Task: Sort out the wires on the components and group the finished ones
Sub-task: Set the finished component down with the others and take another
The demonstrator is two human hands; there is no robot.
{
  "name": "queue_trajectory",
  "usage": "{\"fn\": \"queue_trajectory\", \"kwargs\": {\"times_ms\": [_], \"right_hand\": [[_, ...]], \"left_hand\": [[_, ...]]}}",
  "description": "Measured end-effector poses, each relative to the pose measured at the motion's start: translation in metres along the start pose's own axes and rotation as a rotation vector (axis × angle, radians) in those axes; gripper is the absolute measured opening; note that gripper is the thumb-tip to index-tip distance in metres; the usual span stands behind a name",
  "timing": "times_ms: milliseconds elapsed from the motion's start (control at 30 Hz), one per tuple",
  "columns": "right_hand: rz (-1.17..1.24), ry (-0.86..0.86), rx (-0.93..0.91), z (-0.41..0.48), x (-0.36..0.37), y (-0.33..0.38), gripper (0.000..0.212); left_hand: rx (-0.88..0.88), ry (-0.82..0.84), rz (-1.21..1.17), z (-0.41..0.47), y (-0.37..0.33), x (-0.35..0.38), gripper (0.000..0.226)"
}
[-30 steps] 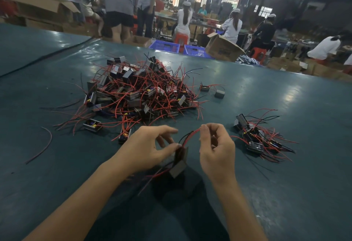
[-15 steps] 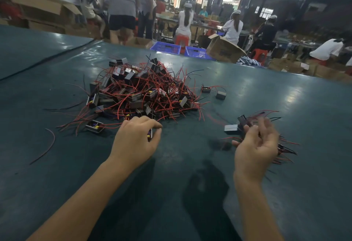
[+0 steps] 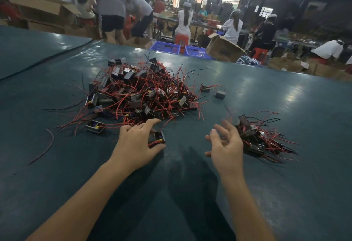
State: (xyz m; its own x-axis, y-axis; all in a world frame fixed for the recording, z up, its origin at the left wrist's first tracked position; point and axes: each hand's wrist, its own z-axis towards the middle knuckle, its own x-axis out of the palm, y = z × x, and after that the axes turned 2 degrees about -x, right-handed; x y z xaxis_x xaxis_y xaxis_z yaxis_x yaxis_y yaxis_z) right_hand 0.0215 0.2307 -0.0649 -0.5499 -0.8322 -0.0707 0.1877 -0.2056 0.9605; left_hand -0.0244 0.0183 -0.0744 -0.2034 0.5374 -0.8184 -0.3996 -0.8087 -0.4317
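**Sorting wired parts on a crowded workshop floor**

A dark green table [image 3: 57, 183] shines under the shop lights. A stray red wire [image 3: 46, 145] lies at its left and a tangled heap of components [image 3: 141, 92] sits mid-table. Blue crates [image 3: 165, 47] and a cardboard box [image 3: 222, 50] stand at the far edge, with seated workers in white [image 3: 233, 28] beyond. The left hand [image 3: 133, 145] pinches one component [image 3: 159, 138] between thumb and fingers, low on the table just before the heap. The right hand [image 3: 226, 149], fingers spread and loose, holds nothing, just beside the smaller group [image 3: 262, 139] of red- and black-wired pieces.
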Motion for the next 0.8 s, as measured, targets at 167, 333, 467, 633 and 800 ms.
{"fn": "queue_trajectory", "kwargs": {"times_ms": [167, 333, 467, 633, 800], "right_hand": [[-0.029, 0.266, -0.024, -0.011, 0.012, 0.0, 0.005], [-0.122, 0.372, -0.044, -0.018, 0.02, -0.004, 0.004], [-0.214, 0.315, -0.041, -0.017, 0.019, -0.007, 0.017], [-0.267, 0.294, -0.071, -0.015, 0.016, -0.006, 0.016], [-0.277, 0.294, -0.078, -0.016, 0.015, -0.004, 0.017]], "left_hand": [[0.249, -0.065, -0.279, -0.007, -0.022, 0.0, 0.086], [0.34, 0.136, -0.325, -0.013, -0.026, -0.004, 0.081], [0.154, -0.119, -0.266, -0.005, -0.02, -0.009, 0.05], [-0.231, -0.028, 0.227, 0.002, 0.002, -0.011, 0.049], [-0.261, 0.004, 0.101, 0.001, 0.005, -0.008, 0.054]]}}
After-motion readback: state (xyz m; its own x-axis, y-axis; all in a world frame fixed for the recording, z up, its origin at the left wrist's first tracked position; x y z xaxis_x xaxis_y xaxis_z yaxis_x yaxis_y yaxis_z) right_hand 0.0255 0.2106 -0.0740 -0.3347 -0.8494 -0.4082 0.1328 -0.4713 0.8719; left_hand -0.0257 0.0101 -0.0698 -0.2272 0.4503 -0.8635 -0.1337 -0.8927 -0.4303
